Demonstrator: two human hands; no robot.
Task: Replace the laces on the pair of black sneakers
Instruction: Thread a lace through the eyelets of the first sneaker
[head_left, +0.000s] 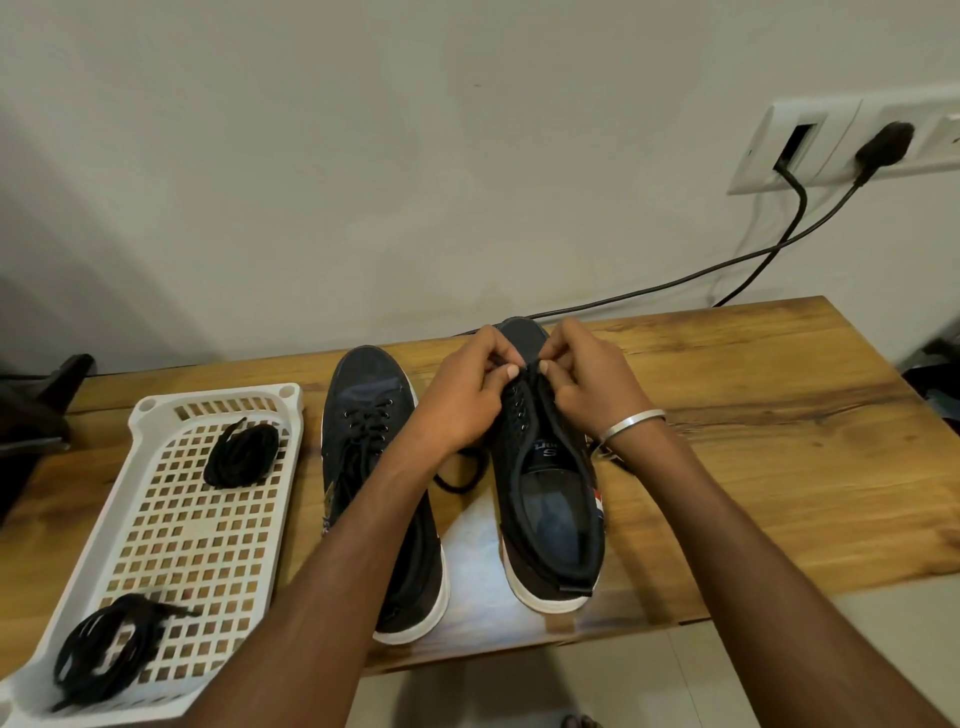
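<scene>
A: What are the hands doing?

B: Both pinch a thin black lace (524, 370) at the lowest eyelets of the right-hand black canvas sneaker with a white sole (545, 467). The left hand (467, 395) has thumb and forefinger curled on the lace from nine o'clock; the right hand (587, 384) nips it from three o'clock. Their fingertips nearly meet over the shoe's toe end.

A: And the shoe itself?

B: It sits toe toward twelve o'clock, heel toward six, on the wooden table with a strong grain (779, 441). A loose loop of lace (457, 475) trails off at its nine o'clock, under the left wrist.

A: The other one?

B: The left black sneaker, laced (371, 441), stands just beside it at nine o'clock, parallel, partly covered by the left forearm.

A: Anything further out?

B: A white plastic lattice tray (156, 519) lies at nine o'clock of the pair. One coiled bundle of black laces (241, 454) rests at its twelve o'clock end, a second tangled bundle (106, 649) at its six o'clock end. A silver bangle (631, 422) rings the right wrist. Two black cables (727, 265) run from a white wall socket plate (852, 145) at two o'clock.
</scene>
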